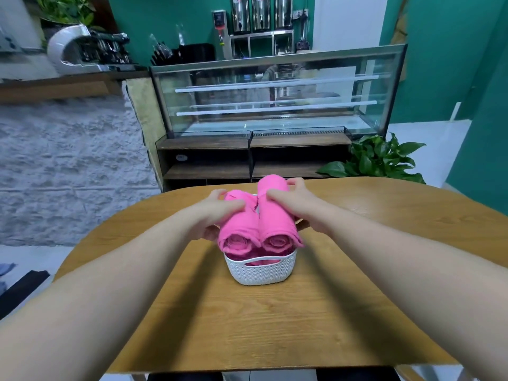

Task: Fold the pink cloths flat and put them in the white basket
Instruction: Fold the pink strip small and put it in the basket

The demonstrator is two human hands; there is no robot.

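Both hands, left hand (pixel 220 213) at nine o'clock, right hand (pixel 295 204) at three, clasp two rolled pink cloths (pixel 258 224) steadying them atop the white basket (pixel 261 270).

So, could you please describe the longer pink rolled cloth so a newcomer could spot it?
On the wooden table stands a white woven basket. Two pink rolled cloths lie atop it; the right hand holds the one reaching farther back than its neighbour.

Café: glass display case (pixel 277 97), drink urns (pixel 261 13).
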